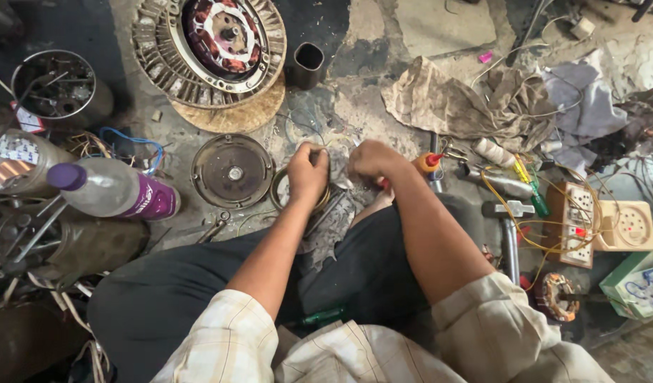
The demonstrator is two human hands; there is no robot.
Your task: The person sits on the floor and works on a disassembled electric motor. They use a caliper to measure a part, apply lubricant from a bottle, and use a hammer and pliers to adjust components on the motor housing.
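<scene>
I sit on the floor with both forearms stretched forward over my lap. My left hand [309,172] is closed on a ring-shaped metal motor part [282,193] resting on the ground in front of me. My right hand [372,160] is closed beside it, fingers pinched around something small and thin, with a red tool handle [385,184] showing just under the wrist. What exactly the right hand pinches is hidden by the fingers. The two hands nearly touch.
A round motor cover [233,171] lies left of my hands; a large fan stator [209,47] sits beyond it. A plastic bottle with purple cap [114,190], metal tins [54,86], pliers [214,228], a hammer [509,237], a dirty cloth [447,103], a switchboard [576,225] and wires crowd the floor.
</scene>
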